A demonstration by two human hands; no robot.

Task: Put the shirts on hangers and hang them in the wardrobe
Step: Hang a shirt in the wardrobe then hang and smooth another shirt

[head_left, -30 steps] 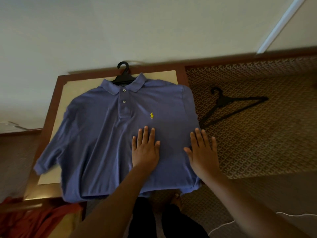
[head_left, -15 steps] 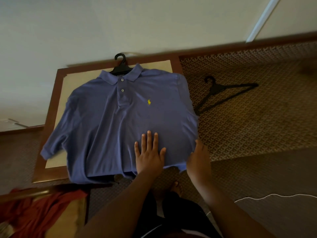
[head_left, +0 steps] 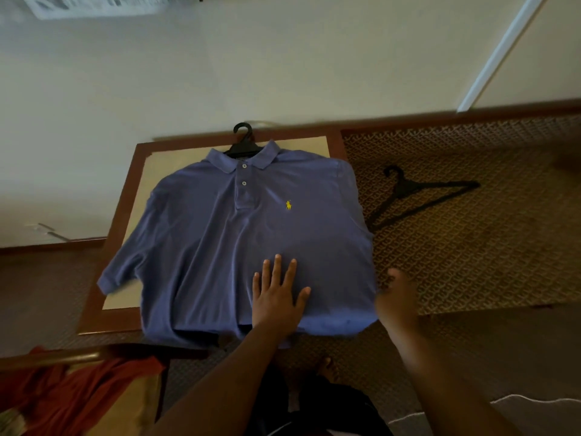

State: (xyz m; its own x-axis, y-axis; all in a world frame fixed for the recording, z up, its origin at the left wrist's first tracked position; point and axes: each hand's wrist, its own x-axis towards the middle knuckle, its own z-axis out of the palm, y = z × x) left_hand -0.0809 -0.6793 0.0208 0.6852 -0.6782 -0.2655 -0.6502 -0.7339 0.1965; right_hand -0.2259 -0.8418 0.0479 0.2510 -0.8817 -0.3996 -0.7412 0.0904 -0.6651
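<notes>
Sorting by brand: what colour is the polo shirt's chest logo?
Yellow, on the blue polo shirt; head view.

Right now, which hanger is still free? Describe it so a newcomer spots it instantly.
Start at the low wooden table with the blue polo shirt spread on it. Right of it, on the patterned carpet, lies a black hanger. Unlike the other hanger, tucked inside the polo's collar, it is bare.

Both forearms are bare, with no sleeves showing. The left hand [head_left: 276, 297] and right hand [head_left: 397, 302] wear no gloves. Dark trousers [head_left: 314, 410] cover the legs.
</notes>
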